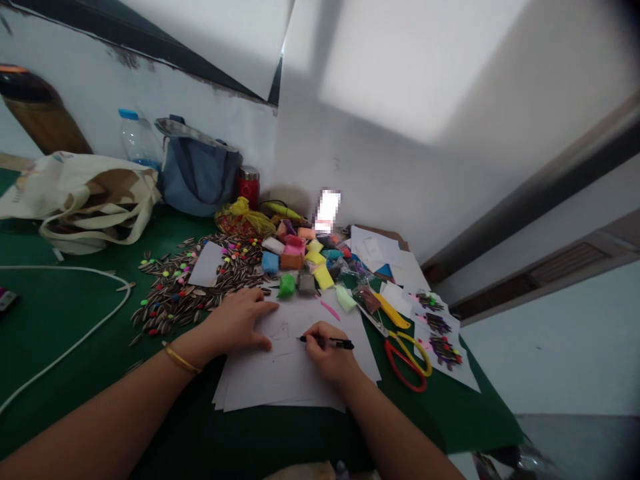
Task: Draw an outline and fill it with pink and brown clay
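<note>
My right hand (pixel 331 353) grips a black pen (pixel 338 343), its tip close above or on the top sheet of a small stack of white paper (pixel 295 383). Faint lines of a drawing (pixel 283 331) show on that sheet between my hands. My left hand (pixel 243 321) lies on the paper's left side with thumb and fingers spread, holding nothing. A thin pink strip (pixel 330 309) rests near the upper edge of the paper. Beyond it sit packets of coloured clay, among them a green one (pixel 287 286) and a yellow one (pixel 323 276).
Sunflower seeds (pixel 173 303) mixed with coloured beads spread to the left. Scissors (pixel 407 360) and a yellow utility knife (pixel 393 311) lie at right, before sheets with seed decorations (pixel 445 351). Behind stand a blue bag (pixel 200 175), a red jar (pixel 249 187) and a lit phone (pixel 327 210).
</note>
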{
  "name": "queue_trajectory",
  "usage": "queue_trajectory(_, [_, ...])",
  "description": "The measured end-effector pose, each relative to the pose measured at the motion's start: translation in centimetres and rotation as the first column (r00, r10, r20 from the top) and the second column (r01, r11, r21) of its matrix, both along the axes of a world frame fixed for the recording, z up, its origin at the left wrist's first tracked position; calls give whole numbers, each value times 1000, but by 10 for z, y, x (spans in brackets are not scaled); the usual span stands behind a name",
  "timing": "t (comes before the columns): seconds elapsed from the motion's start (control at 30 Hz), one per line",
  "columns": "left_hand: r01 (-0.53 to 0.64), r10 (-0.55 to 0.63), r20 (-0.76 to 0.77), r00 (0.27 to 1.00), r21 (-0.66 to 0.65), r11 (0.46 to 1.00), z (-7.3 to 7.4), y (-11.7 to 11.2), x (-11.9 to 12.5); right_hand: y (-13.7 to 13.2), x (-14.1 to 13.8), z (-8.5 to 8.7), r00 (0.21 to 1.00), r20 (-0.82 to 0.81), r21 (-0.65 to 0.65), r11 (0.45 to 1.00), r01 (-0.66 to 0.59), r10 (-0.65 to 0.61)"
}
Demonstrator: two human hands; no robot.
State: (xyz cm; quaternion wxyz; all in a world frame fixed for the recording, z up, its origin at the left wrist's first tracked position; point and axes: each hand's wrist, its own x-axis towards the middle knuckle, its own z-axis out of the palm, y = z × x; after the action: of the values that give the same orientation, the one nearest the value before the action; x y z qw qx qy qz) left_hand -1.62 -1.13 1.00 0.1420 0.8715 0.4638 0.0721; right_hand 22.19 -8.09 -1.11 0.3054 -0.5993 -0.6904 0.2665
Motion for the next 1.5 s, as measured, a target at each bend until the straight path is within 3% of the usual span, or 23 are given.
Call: queue_trajectory(1.5, [-5,5,-1,1000,-22,1000,2,-1,0,1,1,1,1000,9,2,1000,14,-14])
